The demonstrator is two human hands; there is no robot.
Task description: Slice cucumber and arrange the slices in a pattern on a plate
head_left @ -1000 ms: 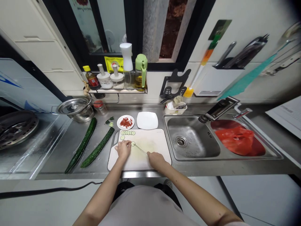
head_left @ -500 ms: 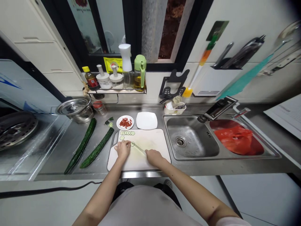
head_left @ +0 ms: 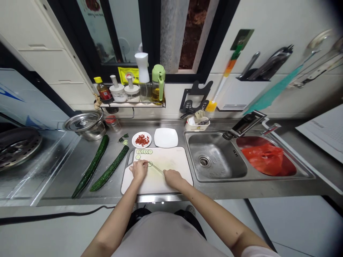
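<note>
A knife is gripped by its handle in my right hand, its thin blade slanting up and left above the white cutting board. Near the blade's tip a thin cucumber slice appears as a green-rimmed disc. My left hand is closed, with thumb and fingertips pinched at that slice's left edge. Along the board's top left lies a row of cucumber slices, with a single slice just below it. Part of the knife's handle is hidden inside my right fist.
Two whole cucumbers lie left of the board. Behind it stand a small plate of red pieces and a square white plate. The sink is at the right; a lidded pot and a condiment rack stand behind.
The whole view has shifted slightly to the left. My hands, the knife and the slice keep nearly the same places relative to the board.
</note>
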